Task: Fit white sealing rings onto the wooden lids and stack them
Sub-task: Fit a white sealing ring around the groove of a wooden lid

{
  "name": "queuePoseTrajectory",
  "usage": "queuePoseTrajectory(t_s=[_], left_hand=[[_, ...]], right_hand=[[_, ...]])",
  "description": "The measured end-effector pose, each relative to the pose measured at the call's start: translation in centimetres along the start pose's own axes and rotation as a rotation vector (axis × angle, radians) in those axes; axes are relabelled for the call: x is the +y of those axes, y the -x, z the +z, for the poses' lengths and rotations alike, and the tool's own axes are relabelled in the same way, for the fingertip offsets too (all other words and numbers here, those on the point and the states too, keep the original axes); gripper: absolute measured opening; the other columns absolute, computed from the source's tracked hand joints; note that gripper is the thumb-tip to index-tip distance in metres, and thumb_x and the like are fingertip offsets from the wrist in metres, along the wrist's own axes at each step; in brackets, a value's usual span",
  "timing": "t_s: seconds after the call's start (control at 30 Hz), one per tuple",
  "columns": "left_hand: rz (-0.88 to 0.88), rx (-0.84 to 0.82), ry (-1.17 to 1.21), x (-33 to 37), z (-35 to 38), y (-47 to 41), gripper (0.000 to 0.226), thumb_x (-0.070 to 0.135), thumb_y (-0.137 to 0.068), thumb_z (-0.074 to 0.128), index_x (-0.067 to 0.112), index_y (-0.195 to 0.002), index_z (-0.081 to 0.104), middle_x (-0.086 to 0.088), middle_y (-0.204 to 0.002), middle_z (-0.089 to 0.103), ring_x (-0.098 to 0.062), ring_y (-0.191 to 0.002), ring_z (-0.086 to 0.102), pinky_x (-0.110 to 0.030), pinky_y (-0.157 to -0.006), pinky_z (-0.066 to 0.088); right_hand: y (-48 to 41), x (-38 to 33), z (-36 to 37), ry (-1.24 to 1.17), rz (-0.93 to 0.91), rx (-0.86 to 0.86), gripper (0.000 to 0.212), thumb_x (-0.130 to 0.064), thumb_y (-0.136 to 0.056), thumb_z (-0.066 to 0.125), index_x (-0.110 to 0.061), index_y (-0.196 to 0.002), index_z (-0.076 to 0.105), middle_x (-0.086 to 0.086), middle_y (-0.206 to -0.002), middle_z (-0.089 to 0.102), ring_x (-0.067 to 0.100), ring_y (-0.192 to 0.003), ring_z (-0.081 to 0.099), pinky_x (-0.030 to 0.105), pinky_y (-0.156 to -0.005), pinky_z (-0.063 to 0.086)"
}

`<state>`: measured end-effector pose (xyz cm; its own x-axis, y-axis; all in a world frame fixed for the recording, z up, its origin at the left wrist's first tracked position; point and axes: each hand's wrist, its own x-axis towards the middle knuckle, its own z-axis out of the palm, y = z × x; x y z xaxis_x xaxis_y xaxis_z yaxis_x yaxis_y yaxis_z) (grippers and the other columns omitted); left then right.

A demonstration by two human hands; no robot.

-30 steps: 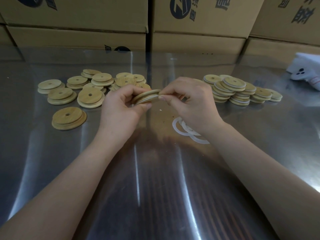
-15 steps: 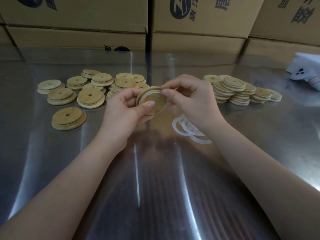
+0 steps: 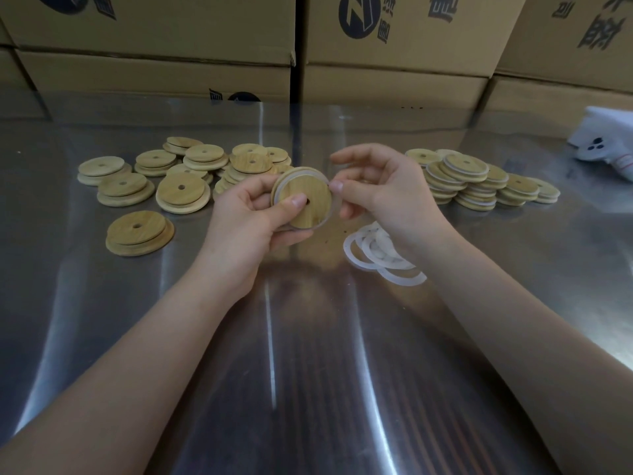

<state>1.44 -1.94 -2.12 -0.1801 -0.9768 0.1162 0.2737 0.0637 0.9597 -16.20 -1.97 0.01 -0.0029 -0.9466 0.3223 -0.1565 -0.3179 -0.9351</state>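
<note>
Two-handed, above the table's middle: grips the round wooden lid in the left hand, thumb beside its hole for steadiness; pinches the thin white sealing ring at its right rim with the right hand, probably seating it. Sorts ringed stacks toward the far right edge, bare lids far left.

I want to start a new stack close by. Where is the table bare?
Bare table lies between the two forearms and on either side of them. Crowded: unringed lids beyond the left hand, ringed stacks beyond the right hand, loose white rings under the right wrist.
</note>
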Motion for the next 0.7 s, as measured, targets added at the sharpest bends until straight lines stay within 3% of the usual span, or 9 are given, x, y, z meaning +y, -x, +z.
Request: queuePoseTrajectory(t_s=[0.57,0.7], left_hand=[[0.057,-0.055,-0.151,0.01,-0.83,-0.59,0.024,0.004,-0.088,0.066,0.015,-0.109,0.068,-0.005,-0.097,0.076,-0.020,-0.090,0.073,-0.027,-0.062,0.060],[0.143,-0.048,-0.244,-0.26,-0.42,-0.39,0.040,0.000,-0.090,0.064,0.022,-0.122,0.061,-0.005,-0.099,0.074,-0.018,-0.089,0.073,-0.030,-0.061,0.060]], right_hand=[[0.01,-0.08,-0.17,0.051,0.029,0.029,0.023,0.001,-0.079,0.075,-0.020,-0.086,0.069,-0.001,-0.068,0.070,0.012,-0.046,0.048,0.022,-0.049,0.044],[0.16,-0.05,-0.13,0.141,0.025,-0.029,0.025,0.000,-0.083,0.070,-0.023,-0.089,0.075,-0.008,-0.066,0.066,0.011,-0.048,0.047,0.021,-0.052,0.045]])
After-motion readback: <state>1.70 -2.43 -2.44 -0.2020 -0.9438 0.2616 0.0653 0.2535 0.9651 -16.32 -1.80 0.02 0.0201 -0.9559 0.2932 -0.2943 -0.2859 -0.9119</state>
